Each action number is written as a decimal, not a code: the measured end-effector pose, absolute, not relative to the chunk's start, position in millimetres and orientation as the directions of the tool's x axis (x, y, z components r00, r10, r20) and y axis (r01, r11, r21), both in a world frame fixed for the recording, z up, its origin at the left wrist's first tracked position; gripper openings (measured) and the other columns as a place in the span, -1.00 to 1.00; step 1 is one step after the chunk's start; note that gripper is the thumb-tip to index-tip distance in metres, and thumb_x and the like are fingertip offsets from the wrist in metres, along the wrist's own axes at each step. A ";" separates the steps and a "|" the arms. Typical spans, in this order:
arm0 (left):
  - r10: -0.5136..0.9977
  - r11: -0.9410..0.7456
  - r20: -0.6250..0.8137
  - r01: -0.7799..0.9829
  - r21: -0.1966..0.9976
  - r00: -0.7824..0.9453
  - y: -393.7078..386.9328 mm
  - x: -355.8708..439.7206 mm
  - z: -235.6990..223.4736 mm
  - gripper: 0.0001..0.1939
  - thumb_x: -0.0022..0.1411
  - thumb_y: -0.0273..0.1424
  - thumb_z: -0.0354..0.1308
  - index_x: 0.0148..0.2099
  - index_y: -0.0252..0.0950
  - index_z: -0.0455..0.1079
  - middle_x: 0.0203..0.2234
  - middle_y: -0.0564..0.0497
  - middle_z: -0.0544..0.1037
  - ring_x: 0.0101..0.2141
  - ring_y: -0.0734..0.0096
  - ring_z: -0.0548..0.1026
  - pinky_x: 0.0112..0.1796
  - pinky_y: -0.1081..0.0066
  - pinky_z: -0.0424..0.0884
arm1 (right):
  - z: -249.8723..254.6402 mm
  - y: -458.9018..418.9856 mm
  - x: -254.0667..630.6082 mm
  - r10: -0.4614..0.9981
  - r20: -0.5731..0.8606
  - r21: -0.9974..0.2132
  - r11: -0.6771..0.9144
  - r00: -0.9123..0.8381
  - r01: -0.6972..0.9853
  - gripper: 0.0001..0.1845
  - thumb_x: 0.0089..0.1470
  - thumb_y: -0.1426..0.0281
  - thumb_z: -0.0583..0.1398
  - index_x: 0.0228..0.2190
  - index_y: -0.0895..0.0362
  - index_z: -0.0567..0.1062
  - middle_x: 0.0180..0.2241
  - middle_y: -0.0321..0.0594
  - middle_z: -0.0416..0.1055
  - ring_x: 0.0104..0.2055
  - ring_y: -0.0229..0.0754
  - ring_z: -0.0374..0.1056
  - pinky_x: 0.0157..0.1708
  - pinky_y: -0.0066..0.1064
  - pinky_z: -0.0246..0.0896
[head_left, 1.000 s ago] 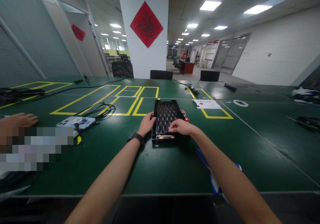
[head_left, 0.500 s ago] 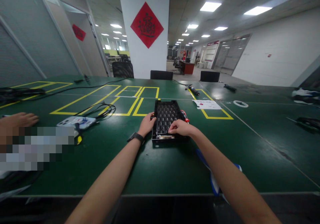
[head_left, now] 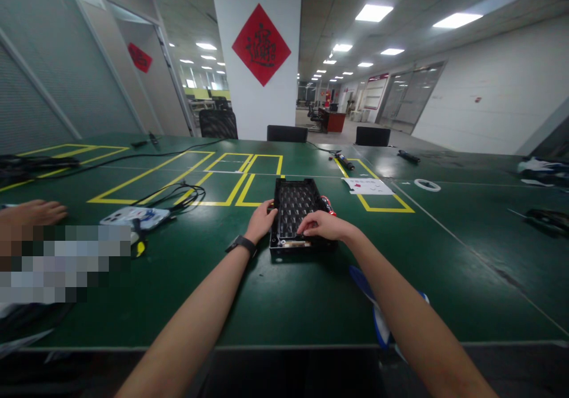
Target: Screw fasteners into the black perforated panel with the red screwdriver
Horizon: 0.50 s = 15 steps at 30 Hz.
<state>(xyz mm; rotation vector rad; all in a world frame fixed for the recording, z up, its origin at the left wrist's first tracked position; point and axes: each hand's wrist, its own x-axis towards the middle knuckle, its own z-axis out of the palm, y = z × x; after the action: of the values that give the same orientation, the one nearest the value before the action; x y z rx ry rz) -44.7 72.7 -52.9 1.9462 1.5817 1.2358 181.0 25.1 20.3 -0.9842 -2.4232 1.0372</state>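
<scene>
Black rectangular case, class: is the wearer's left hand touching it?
Touching: the head view shows the left hand, thumb against the black case at its left edge.

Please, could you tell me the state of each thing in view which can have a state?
Case: open-topped, lying on the table.
Left hand: touching the case's left side; grip unclear.
Right hand: fingers drawn together over the case's near end.
Red tool: beside the case, partly hidden.
Paper: lying flat.
Ring: lying flat.
Wristband: worn.
Ceiling lights: lit.

One black case (head_left: 296, 205), two own hands (head_left: 262, 222) (head_left: 324, 225), one co-worker's hand (head_left: 42, 212), one ring (head_left: 438, 187).
</scene>
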 end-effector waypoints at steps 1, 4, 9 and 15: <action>0.913 -0.319 0.407 0.615 0.721 -0.003 72.9 -44.7 -53.0 -0.59 0.16 -0.36 -0.03 0.05 -0.35 0.26 -0.06 -0.13 0.41 -0.09 0.30 0.39 -0.03 0.29 0.27 | 22.9 24.5 182.4 0.677 0.028 -0.715 0.528 -0.736 0.458 -0.78 -0.08 0.46 0.19 -0.31 0.21 0.53 -0.36 -0.20 0.45 -0.33 -0.28 0.33 -0.28 -0.45 0.23; 0.914 -0.313 0.405 0.614 0.725 -0.011 73.2 -44.5 -53.0 -0.59 0.15 -0.36 -0.02 0.05 -0.35 0.27 -0.06 -0.13 0.42 -0.09 0.30 0.39 -0.03 0.29 0.27 | 25.9 24.3 185.4 0.620 0.016 -0.693 0.572 -0.784 0.438 -0.71 -0.10 0.46 0.21 -0.24 0.20 0.51 -0.36 -0.20 0.42 -0.32 -0.28 0.32 -0.32 -0.46 0.22; 0.914 -0.320 0.407 0.614 0.722 -0.003 72.3 -43.9 -52.0 -0.60 0.15 -0.37 -0.02 0.05 -0.35 0.27 -0.07 -0.13 0.43 -0.10 0.30 0.40 -0.04 0.29 0.28 | 19.3 28.2 185.7 0.602 0.023 -0.710 0.572 -0.798 0.411 -0.70 -0.12 0.43 0.24 -0.25 0.21 0.51 -0.39 -0.21 0.40 -0.37 -0.30 0.32 -0.35 -0.48 0.23; 0.916 -0.305 0.400 0.620 0.722 -0.015 72.1 -43.6 -51.9 -0.59 0.16 -0.36 -0.02 0.06 -0.34 0.26 -0.06 -0.12 0.42 -0.10 0.31 0.40 -0.04 0.30 0.28 | 15.1 30.7 185.0 0.592 0.059 -0.690 0.606 -0.804 0.396 -0.75 -0.11 0.38 0.25 -0.31 0.20 0.53 -0.39 -0.23 0.38 -0.40 -0.32 0.31 -0.38 -0.50 0.22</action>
<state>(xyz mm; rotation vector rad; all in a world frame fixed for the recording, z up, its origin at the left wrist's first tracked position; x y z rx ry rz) -43.6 72.1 -51.9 1.9343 1.6031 1.2358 185.0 30.7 15.1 -0.8056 -2.5539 0.9953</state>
